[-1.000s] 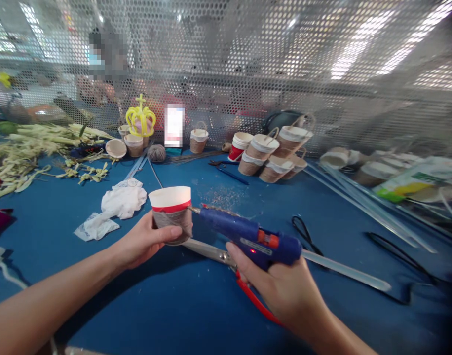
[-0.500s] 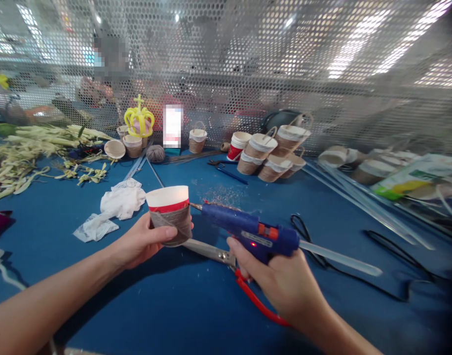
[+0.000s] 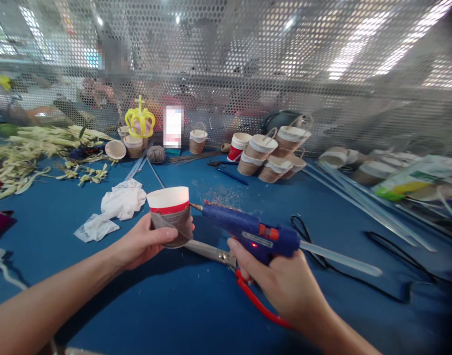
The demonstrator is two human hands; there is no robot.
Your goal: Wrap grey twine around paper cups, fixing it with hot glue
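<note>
My left hand (image 3: 148, 244) is wrapped round a paper cup (image 3: 171, 219), thumb across its front. Grey yarn is wound over the cup's lower part; a red band and white rim show above. In my right hand (image 3: 281, 278) is a blue glue gun (image 3: 244, 224), its small light glowing red and a clear glue stick (image 3: 340, 257) jutting from its back. The nozzle tip is at the cup's right side, level with the red band; whether it touches I cannot tell. Beneath both lie scissors (image 3: 207, 250) with red handles, partly hidden by my right hand.
White crumpled tissue (image 3: 123, 199) lies left of the cup. Behind stand several twine-wrapped cups (image 3: 261, 148), a ball of grey yarn (image 3: 156, 154) and a yellow crown (image 3: 139, 121). Clear glue sticks (image 3: 366, 202) and a black cable (image 3: 359, 281) lie at right, dried husks (image 3: 26, 153) at left.
Almost nothing differs. The whole view has shifted very slightly, while the cup and glue gun keep the same position relative to each other.
</note>
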